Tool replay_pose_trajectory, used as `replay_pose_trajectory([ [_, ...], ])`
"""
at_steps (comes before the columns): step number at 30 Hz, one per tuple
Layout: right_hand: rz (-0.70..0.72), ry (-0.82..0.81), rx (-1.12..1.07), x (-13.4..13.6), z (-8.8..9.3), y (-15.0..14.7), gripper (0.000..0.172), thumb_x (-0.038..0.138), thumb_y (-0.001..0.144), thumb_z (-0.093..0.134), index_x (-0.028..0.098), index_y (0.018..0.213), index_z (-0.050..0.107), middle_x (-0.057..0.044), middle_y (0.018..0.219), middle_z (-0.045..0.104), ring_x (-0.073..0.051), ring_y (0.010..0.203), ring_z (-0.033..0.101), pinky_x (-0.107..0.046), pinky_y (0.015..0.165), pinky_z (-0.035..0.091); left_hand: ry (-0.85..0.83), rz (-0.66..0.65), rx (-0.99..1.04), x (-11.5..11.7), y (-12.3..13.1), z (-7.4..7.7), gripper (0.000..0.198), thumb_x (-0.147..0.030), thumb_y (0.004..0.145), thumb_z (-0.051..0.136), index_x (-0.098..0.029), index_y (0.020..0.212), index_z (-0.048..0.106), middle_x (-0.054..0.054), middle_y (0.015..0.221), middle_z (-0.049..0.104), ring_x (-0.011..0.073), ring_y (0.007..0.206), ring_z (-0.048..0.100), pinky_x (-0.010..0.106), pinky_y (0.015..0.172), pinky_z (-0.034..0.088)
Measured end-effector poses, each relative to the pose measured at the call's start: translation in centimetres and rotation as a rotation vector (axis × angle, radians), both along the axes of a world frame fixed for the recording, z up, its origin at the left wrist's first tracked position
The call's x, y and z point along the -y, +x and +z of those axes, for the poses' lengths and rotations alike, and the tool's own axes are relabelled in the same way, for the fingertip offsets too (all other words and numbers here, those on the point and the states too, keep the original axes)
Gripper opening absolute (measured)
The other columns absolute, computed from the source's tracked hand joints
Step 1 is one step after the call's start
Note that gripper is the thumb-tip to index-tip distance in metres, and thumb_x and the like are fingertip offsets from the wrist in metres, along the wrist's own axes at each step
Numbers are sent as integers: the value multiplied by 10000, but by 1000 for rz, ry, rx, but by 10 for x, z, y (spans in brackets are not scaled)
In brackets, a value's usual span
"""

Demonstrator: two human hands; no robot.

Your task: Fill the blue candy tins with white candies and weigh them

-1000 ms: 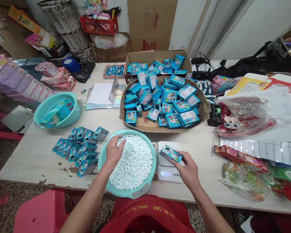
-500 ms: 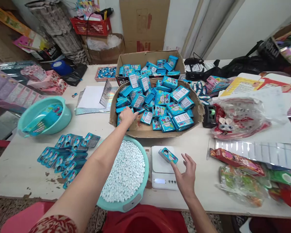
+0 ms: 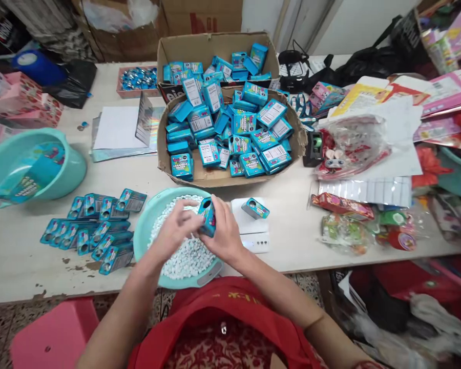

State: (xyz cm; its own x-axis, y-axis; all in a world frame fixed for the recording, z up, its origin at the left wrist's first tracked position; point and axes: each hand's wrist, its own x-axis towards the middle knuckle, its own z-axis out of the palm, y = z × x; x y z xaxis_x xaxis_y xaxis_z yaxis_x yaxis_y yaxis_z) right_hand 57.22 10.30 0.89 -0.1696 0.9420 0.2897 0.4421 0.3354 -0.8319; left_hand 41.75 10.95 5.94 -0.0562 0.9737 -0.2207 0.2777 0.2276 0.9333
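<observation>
A small blue candy box (image 3: 206,217) with a round hole in its top is upright in my right hand (image 3: 226,233), fingers wrapped round its side. My left hand (image 3: 179,228) is close beside it, slightly blurred, fingers bent and apart; whether a fingertip touches the box I cannot tell. Both hands are over a turquoise basin (image 3: 142,233) of small white candies (image 3: 188,256). Another blue box (image 3: 255,208) lies tilted on a white scale (image 3: 253,242) to the right. Several blue boxes with round holes (image 3: 100,230) stand grouped left of the basin.
Behind the basin, a cut-down carton (image 3: 211,179) holds many blue boxes, with a second carton (image 3: 218,41) behind it. A turquoise tub (image 3: 71,166) with blue packaging stands left. Plastic bags (image 3: 353,148), a tape dispenser (image 3: 313,148) and papers crowd the right. A pink stool (image 3: 54,333) is below.
My left hand has come back from the carton to above the basin. My right hand has left the box on the scale and now holds another blue box. The view has tilted down.
</observation>
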Motion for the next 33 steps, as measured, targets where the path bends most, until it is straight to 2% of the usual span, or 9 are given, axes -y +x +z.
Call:
replay_pose_trajectory([
  [3,270,-323,-252,30,0,-6,747,230,716,635,194,1410,364,-101,1316,553,-257,1197,532,-413,1014,442,104,109,-210,-9,-33,-42,345,-507,818,481,-203,950,580,41,779,639,201,712,603,310,638,480],
  [6,498,-497,-428,59,-2,-4,604,213,703,645,224,1294,520,-41,1134,647,-219,1032,613,-365,922,487,233,-82,-507,-33,-35,-93,262,-416,826,481,-203,899,615,91,1018,654,248,1009,575,393,914,442],
  [8,495,-517,-473,71,-5,-3,528,213,671,678,218,1192,597,-40,1111,635,-212,1014,603,-360,923,470,298,-225,-647,-39,-22,-118,282,-382,848,472,-189,991,621,119,1165,607,266,1129,510,419,1000,375],
  [11,381,-612,-524,79,-8,-2,398,274,676,710,206,1062,642,-31,1032,636,-193,960,599,-340,894,466,265,-353,-859,-32,-5,-132,330,-424,878,459,-200,1064,614,112,1179,589,292,1109,487,451,965,371],
  [16,153,-678,-547,81,-11,-1,351,404,691,731,207,965,637,-2,881,648,-168,794,602,-305,771,487,150,-406,-939,-4,-15,-128,238,-388,855,496,-211,900,648,89,971,615,277,985,535,400,878,403],
  [21,-110,-546,-461,72,-15,1,398,444,691,722,196,989,630,-40,934,660,-204,842,611,-337,774,491,-30,93,-388,12,-39,-128,84,-280,685,640,-208,727,631,46,832,610,239,932,560,325,828,425],
  [24,-156,-444,-368,67,-17,-3,405,450,700,713,197,1006,635,-61,993,663,-224,895,617,-360,811,489,-89,242,-149,17,-44,-121,167,-348,657,639,-193,676,578,2,645,540,180,705,554,269,639,440],
  [28,-132,-303,-228,66,-17,-16,368,422,724,696,206,1016,632,-66,992,665,-231,913,619,-371,834,484,-110,275,69,25,-38,-89,293,-476,712,537,-185,703,508,-32,598,486,89,421,417,218,396,304],
  [33,-39,-167,-98,64,-17,-33,280,336,747,681,208,991,628,-70,968,655,-238,930,614,-373,835,480,13,328,646,34,-23,-38,288,-409,654,662,-178,712,500,-34,603,528,74,406,461,188,374,300],
])
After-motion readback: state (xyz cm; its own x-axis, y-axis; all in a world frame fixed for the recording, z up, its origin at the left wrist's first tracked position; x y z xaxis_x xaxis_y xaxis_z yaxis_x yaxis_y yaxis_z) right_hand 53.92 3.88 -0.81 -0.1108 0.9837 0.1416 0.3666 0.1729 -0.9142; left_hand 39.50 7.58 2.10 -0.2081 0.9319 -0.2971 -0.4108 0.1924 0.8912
